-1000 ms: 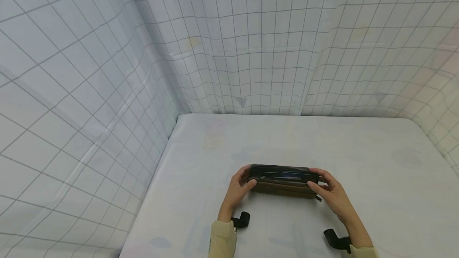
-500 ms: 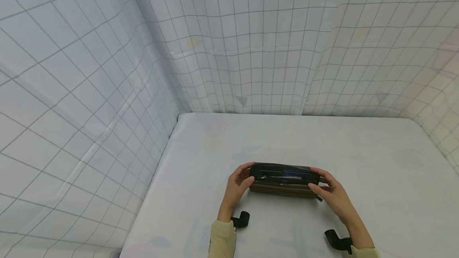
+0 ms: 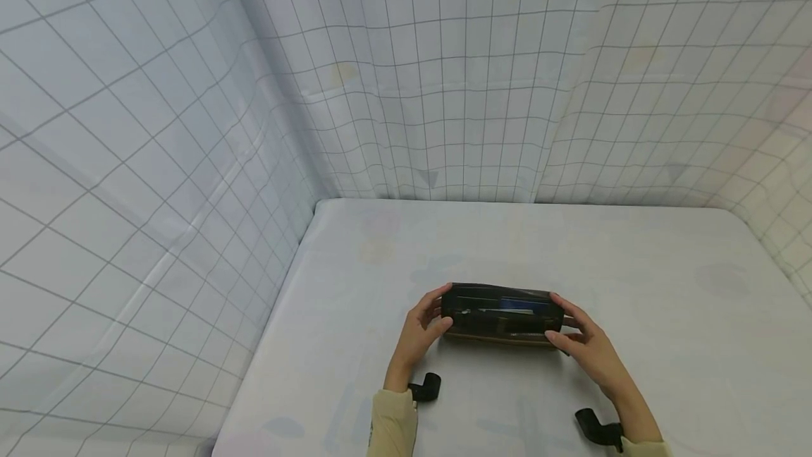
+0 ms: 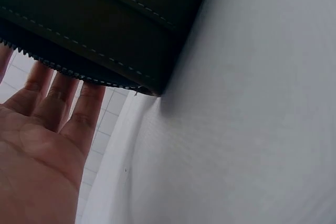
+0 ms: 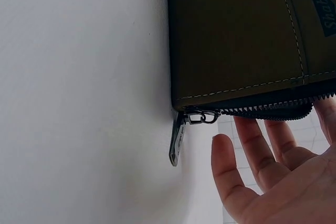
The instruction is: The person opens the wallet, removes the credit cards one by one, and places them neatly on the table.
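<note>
A long brown zippered pencil case [image 3: 501, 310] stands on the table, its unzipped mouth facing up and showing a dark, shiny inside with a blue patch. My left hand [image 3: 421, 330] holds its left end, thumb at the near rim and fingers at the far rim. At the other end my right hand [image 3: 586, 344] grips it the same way. The left wrist view shows stitched dark fabric, zipper teeth and the left fingers [image 4: 86, 103] behind them. In the right wrist view a metal zipper pull [image 5: 178, 139] hangs at the corner, beside the right fingers [image 5: 255, 148].
The case stands on a white cloth-covered table [image 3: 342, 302]. White grid-patterned curtains [image 3: 444, 90] hang behind it and along the left side. A black wrist-worn device [image 3: 428, 388] sits at the left wrist, another black device [image 3: 596, 429] at the right.
The pencil case's mouth has been spread wider, its far rim moving up and away. Less of the brown front shows now. Both hands stay at the ends with little movement.
</note>
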`<action>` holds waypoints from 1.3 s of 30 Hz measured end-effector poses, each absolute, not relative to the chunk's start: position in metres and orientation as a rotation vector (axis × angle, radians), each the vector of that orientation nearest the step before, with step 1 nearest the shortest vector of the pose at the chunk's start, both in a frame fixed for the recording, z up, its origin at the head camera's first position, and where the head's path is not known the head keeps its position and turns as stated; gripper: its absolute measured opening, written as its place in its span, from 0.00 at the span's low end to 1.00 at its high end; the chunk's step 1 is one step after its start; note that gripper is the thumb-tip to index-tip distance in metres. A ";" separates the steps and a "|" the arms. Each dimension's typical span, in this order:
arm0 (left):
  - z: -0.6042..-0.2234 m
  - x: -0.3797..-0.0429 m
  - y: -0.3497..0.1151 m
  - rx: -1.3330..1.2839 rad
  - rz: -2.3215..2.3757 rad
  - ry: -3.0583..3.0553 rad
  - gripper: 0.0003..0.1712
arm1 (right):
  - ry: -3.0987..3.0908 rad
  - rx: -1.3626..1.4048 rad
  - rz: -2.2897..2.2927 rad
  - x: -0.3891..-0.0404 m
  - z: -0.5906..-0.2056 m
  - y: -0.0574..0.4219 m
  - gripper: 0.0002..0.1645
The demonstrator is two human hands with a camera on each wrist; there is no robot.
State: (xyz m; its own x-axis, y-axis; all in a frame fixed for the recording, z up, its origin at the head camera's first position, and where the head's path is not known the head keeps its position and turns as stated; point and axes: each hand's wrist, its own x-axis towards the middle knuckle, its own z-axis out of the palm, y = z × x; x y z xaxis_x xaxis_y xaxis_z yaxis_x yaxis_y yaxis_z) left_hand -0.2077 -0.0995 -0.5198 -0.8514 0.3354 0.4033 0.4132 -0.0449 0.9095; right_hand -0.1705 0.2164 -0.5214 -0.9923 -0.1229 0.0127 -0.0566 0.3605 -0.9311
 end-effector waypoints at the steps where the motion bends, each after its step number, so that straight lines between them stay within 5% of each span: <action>1: -0.520 -0.208 -0.100 -0.844 -2.065 -2.139 0.31 | 2.545 -0.178 -1.736 -0.170 -0.522 0.216 0.41; 21: -0.521 -0.209 -0.112 -1.041 -2.215 -2.203 0.60 | 2.569 -0.278 -1.750 -0.164 -0.526 0.215 0.48; 39: -0.522 -0.211 -0.116 -1.162 -2.184 -2.334 0.69 | 2.536 -0.336 -1.727 -0.156 -0.533 0.220 0.56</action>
